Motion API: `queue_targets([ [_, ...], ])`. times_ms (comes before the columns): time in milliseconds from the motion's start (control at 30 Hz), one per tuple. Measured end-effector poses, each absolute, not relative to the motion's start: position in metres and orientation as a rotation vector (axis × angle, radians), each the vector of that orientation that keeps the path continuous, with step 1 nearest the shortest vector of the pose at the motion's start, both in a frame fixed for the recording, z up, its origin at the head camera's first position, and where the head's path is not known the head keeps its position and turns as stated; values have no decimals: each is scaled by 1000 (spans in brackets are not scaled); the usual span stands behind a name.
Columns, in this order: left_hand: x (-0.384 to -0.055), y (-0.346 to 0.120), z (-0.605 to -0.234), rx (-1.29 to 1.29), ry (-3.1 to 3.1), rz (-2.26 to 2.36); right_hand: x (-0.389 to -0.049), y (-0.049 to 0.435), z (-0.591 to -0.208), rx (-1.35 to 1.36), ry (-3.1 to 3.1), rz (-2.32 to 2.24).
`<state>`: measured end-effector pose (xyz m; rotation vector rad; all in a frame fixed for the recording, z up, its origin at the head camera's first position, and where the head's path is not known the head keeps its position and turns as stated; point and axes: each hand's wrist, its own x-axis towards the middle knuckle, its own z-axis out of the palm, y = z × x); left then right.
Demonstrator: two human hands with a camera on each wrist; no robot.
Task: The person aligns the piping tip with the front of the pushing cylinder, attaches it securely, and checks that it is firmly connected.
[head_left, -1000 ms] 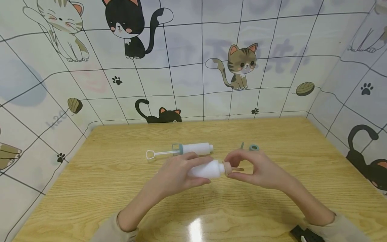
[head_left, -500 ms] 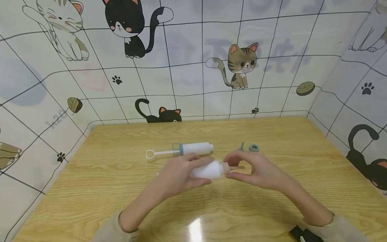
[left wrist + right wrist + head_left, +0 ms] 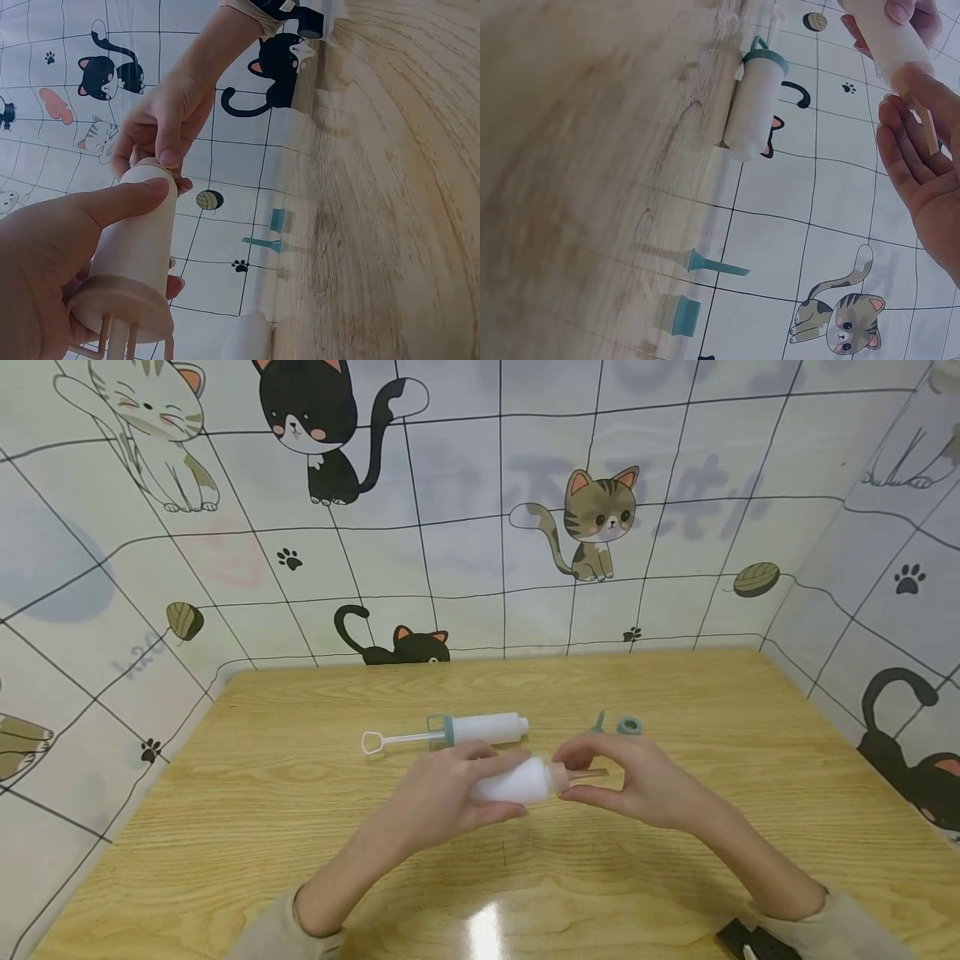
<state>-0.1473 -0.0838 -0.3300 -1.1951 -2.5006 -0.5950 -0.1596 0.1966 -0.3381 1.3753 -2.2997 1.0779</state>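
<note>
My left hand grips the white barrel of a decorating syringe, thumb along its side. Its pink flanged end and plunger rods show below that hand in the left wrist view. At the barrel's front, my right hand pinches the pink collar, which sits right against the barrel's neck. A slim pink nozzle sticks out of the collar toward my right palm. Fingers partly hide the collar. The syringe is held above the table.
Behind my hands lies a second white syringe with a teal flange and white pull handle. A teal nozzle and teal collar stand beyond my right hand. A black object is by the right sleeve. Cat-printed sheeting borders the table.
The pink collar has moved closer to the barrel, covering the white neck seen one second ago. The nozzle's angle has shifted slightly, and both hands stay nearly in place.
</note>
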Motion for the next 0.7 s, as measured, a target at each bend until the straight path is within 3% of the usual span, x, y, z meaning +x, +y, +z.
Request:
queue_targets([
  [700,-147,-83,-331,-1191,-2485,-611,-157,195,-338,1385,-2280,1093],
])
